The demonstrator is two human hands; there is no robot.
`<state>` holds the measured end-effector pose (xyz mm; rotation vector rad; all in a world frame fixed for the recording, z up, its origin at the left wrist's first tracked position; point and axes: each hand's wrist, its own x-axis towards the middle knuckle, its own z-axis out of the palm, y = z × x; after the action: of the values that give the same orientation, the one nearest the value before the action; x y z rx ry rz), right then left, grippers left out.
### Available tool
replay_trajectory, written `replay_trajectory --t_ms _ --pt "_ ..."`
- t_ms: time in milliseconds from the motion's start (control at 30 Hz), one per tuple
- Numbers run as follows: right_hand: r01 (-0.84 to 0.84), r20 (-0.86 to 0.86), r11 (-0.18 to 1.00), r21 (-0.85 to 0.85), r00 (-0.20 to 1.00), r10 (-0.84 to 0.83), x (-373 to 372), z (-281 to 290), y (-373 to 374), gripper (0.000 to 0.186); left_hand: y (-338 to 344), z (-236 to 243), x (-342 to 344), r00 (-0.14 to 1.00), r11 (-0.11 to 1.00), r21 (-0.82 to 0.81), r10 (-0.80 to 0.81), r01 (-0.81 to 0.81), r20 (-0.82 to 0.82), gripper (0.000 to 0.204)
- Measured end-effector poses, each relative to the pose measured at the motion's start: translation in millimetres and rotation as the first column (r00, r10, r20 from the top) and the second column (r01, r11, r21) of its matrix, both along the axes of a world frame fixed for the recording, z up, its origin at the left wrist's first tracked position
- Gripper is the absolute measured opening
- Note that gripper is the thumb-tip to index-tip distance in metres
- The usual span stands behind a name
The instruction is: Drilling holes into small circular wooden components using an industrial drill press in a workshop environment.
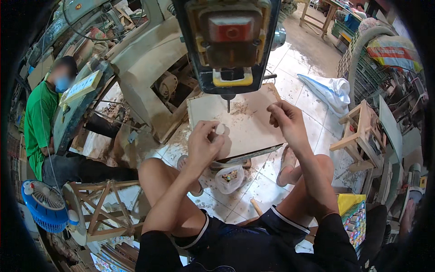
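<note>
My left hand (205, 144) pinches a small, round, pale piece (220, 128), perhaps wood, over the left front part of a flat board (253, 133). My right hand (288, 123) is raised at the board's right edge with its fingers curled together; whether anything is in them is hidden. Between and beyond the hands, a thin drill bit (228, 106) points down from a drill press (231, 45) with a red switch panel. Shavings (242, 110) lie scattered on the board around the bit. Both hands are apart from the bit.
A plastic bag with small pieces (229, 178) sits on the tiled floor below the board. At left, a person in a green shirt (41, 113) sits near a blue fan (44, 204). Wooden stools (360, 136) and a white sack (328, 93) stand right. A tray of colourful round pieces (354, 224) lies lower right.
</note>
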<state>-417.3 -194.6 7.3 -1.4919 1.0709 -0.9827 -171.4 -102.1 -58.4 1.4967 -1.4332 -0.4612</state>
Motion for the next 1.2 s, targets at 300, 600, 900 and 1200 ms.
replay_trajectory --t_ms 300,600,900,1200 --pt "0.082 0.097 0.996 -0.046 0.992 -0.078 -14.4 -2.0 -13.9 0.027 -2.3 5.1 4.2 0.975 0.999 0.027 0.011 -0.018 0.22 0.04" --pt "0.182 0.352 0.941 -0.286 0.933 -0.073 -32.6 50.8 -30.9 0.032 -15.2 0.3 3.9 0.996 0.993 0.109 -0.041 0.033 0.073 0.038" --pt "0.341 0.526 0.653 -0.676 0.844 0.104 7.7 252.1 -72.2 0.034 -36.9 -10.3 5.2 0.996 0.986 0.164 0.007 -0.02 0.084 0.035" --pt "0.071 0.148 0.523 -0.849 0.983 0.106 25.6 289.7 -147.0 0.032 -50.1 -9.6 3.7 0.986 0.997 0.07 0.028 -0.04 0.165 0.038"
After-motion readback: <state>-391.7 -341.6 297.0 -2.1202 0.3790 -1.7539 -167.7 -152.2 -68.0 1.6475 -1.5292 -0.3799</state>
